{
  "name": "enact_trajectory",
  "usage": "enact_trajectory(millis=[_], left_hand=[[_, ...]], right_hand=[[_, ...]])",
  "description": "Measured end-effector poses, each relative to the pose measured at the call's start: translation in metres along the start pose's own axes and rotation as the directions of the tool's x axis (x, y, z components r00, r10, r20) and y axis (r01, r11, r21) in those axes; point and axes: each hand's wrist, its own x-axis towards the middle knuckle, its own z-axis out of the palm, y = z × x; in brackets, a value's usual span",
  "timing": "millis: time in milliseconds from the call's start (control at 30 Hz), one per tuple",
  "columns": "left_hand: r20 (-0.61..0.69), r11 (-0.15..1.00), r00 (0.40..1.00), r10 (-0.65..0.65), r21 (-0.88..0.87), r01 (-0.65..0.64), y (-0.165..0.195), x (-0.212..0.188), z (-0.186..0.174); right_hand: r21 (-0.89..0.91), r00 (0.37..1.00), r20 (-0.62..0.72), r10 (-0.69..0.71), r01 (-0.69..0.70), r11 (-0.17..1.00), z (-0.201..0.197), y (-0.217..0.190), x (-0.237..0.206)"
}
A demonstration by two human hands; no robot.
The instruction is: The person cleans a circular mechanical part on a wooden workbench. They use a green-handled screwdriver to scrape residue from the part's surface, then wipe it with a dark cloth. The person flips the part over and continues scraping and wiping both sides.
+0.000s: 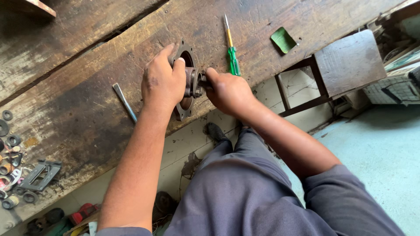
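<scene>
Two hands work one part at the near edge of the wooden bench (87,100). Left hand (162,83) curls over a rusty metal flange plate (183,57), thumb and fingers wrapped round its raised hub, pressing it to the wood. Right hand (227,91) is closed, fingertips pinched on a small fitting (199,83) at the hub's side; what sits inside that pinch is hidden, can't tell. Plate looks like cast metal: heavy for its size, rigid, won't flex, gritty with rust so not slippery. Best grip judged to be the rim or the hub, clear of the bolt-hole corners, which look sharp. Just left of the plate lies a flat steel bar (124,102), apart from it. Just beyond the right hand, a green-handled screwdriver (231,50) lies with its tip pointing away, near the plate but not touching. Farther right, a small green card (283,40) on the bench. Left end of the bench holds loose washers and rings (11,140) plus a grey bracket (39,175). Off the bench to the right, a wooden stool (345,61) stands on the floor.
</scene>
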Motion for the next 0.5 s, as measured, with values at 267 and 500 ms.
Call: enact_trajectory(millis=[267, 500], left_hand=[[-0.018, 1.0, 1.0, 0.024, -0.01, -0.024, 0.0, 0.0, 0.001], [-0.048, 0.997, 0.996, 0.077, 0.003, -0.077, -0.001, -0.001, 0.004]], right_hand=[[0.085, 1.0, -0.013, 0.008, -0.007, 0.996, 0.01, 0.005, -0.003], [0.042, 0.993, -0.121, 0.008, -0.003, 0.999, 0.014, 0.007, -0.007]])
